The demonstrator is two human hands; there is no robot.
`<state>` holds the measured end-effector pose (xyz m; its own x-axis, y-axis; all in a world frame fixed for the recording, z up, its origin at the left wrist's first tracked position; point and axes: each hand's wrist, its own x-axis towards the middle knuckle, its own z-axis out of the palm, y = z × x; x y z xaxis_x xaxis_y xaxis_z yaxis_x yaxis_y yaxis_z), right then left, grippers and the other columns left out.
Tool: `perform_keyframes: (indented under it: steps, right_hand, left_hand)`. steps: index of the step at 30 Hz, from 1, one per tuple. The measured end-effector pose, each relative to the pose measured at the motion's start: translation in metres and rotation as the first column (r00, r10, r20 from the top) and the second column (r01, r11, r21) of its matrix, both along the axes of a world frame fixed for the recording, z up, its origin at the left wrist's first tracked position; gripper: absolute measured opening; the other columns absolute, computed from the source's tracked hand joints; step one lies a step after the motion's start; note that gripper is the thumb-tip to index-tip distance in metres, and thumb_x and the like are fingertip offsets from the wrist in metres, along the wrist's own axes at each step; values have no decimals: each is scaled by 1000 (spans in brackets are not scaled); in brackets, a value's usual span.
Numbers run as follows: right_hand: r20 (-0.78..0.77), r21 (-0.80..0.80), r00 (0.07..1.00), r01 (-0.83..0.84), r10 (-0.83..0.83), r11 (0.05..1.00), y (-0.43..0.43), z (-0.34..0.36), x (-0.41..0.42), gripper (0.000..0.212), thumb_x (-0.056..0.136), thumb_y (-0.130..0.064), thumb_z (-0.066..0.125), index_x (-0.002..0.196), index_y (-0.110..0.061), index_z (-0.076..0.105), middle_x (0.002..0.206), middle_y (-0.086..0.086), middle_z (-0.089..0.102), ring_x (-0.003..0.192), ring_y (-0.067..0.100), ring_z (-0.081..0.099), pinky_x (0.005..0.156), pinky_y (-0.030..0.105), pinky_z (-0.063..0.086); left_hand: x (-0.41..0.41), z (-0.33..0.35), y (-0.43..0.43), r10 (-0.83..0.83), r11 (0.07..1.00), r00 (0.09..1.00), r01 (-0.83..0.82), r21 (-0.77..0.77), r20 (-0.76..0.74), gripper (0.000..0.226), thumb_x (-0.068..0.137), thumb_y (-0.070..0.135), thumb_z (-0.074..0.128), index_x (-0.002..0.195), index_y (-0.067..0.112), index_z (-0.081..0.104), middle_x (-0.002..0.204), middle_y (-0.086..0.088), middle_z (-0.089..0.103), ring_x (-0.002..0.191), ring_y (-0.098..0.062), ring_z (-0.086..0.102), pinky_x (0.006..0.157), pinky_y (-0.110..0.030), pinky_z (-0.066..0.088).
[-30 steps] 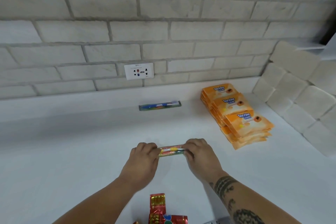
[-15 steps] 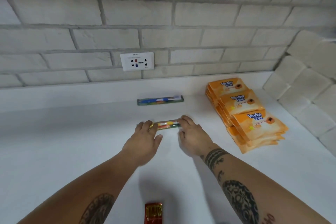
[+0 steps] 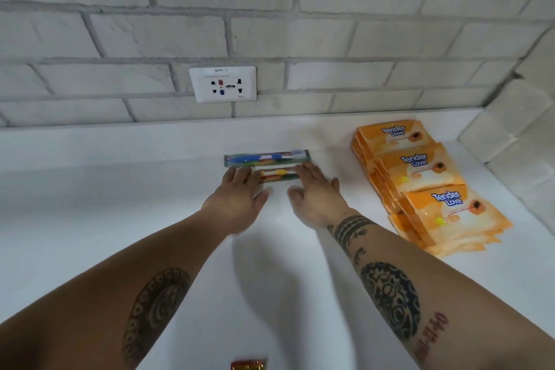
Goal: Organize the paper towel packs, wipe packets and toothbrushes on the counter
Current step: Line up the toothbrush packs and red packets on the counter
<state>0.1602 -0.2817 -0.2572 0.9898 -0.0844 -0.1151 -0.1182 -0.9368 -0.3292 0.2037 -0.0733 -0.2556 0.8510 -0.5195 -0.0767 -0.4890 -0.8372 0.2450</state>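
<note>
A pale grey brick wall (image 3: 300, 33) fills the upper half of the view, and a white worktop (image 3: 120, 219) runs along its foot. At the right, near the corner, orange "Tender Love" wipe packets (image 3: 420, 177) lie in an overlapping stack fanned toward the viewer. Two tattooed forearms reach across the worktop. The left grip (image 3: 237, 198) and the right grip (image 3: 315, 195) are both released, fingers straight and flat, each resting on one end of the nearer packaged toothbrush (image 3: 277, 174). A white wall socket (image 3: 222, 84) labelled "9PP-1" sits on the wall just above. The farther packaged toothbrush (image 3: 265, 158) lies by the wall, parallel to the nearer one and just beside it. A red and gold packet (image 3: 248, 365) shows at the bottom edge.
</note>
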Motion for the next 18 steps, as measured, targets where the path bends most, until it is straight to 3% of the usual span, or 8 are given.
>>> perform_keyframes:
  steps: [5, 10, 14, 18]
  right_hand:
    - [23, 5, 1000, 11, -12, 1000, 3, -1, 2, 65, 102, -45, 34, 160, -21, 18, 170, 0, 11, 156, 21, 12, 122, 63, 12]
    - [13, 28, 1000, 14, -15, 1000, 3, 0, -2, 66, 104, -42, 31, 164, -22, 9, 172, -4, 0, 159, 22, 0, 124, 61, 7]
    - [93, 123, 996, 6, -17, 992, 0, 0, -14, 63, 106, -34, 35, 164, -26, 11, 172, -11, -5, 159, 21, -5, 125, 59, 12]
    - [140, 220, 990, -8, -24, 975, -1, 5, -39, 59, 101, -32, 42, 158, -25, 31, 171, -2, 16, 158, 27, 7, 125, 56, 20]
  left_hand:
    - [6, 0, -1, -16, 1000, 1000, 16, 4, 10, 63, 104, 55, 19, 153, 18, 32, 160, -11, 29, 150, -35, 21, 120, -50, 31]
    - [12, -2, -1, -32, 999, 997, 31, 24, 68, 85, 91, 62, 0, 149, 13, 40, 155, -14, 40, 147, -37, 28, 124, -49, 24]
    - [1, 10, -3, 13, 999, 998, -10, -42, 62, 63, 102, 50, 27, 153, 15, 39, 161, -13, 34, 150, -37, 24, 123, -48, 25]
    - [-19, 20, -1, -57, 996, 998, 60, -70, 42, 51, 101, 38, 43, 149, 20, 46, 154, -10, 42, 142, -33, 35, 112, -49, 43]
